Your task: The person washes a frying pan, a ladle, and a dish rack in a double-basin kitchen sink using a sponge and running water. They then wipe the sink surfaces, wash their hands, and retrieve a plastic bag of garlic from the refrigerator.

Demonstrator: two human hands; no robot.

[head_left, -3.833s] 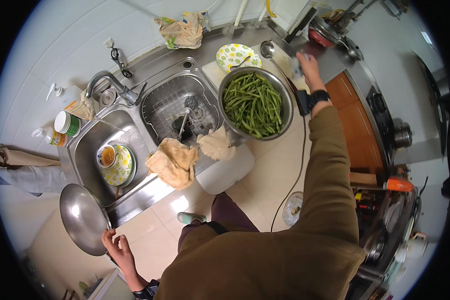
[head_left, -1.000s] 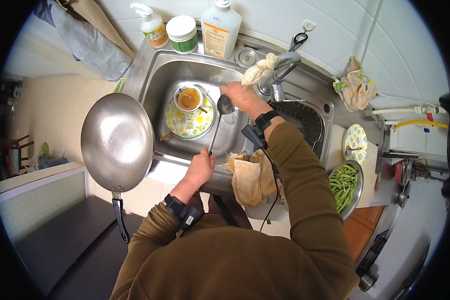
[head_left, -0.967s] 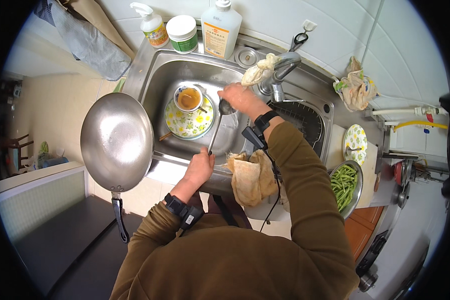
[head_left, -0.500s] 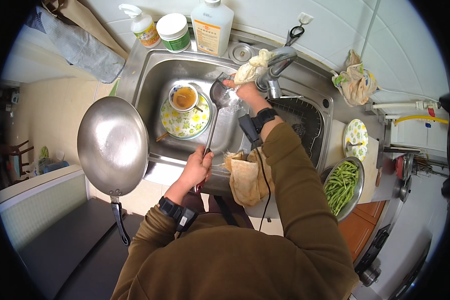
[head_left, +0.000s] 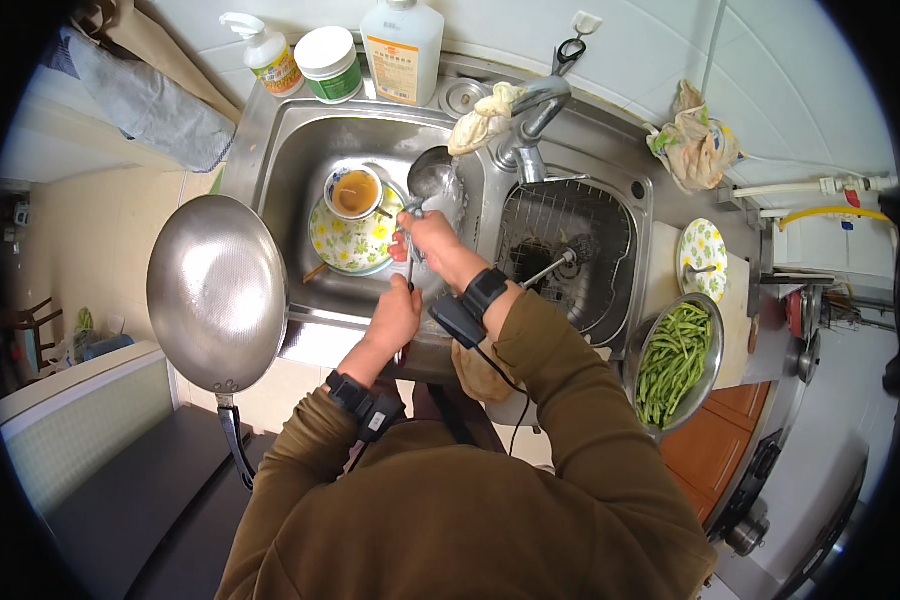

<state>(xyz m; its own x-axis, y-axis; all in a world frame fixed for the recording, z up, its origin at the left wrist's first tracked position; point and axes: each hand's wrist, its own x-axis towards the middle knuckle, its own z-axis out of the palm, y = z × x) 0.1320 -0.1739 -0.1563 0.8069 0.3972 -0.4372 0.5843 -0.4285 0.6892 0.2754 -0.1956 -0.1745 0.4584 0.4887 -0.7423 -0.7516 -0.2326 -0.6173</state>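
Left hand (head_left: pixel 395 314) gripped the ladle (head_left: pixel 427 168) low on its handle over the sink (head_left: pixel 295 150), right hand (head_left: pixel 432 243) clasped it nearer the wet scoop (head_left: pixel 432 180).

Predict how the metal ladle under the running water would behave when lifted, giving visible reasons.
The ladle is probably stiff, since its metal handle looks straight rather than bent. It may be slippery, because water is splashing over its head. It could also feel front-heavy: the broad, hollow head sits well beyond the left hand.
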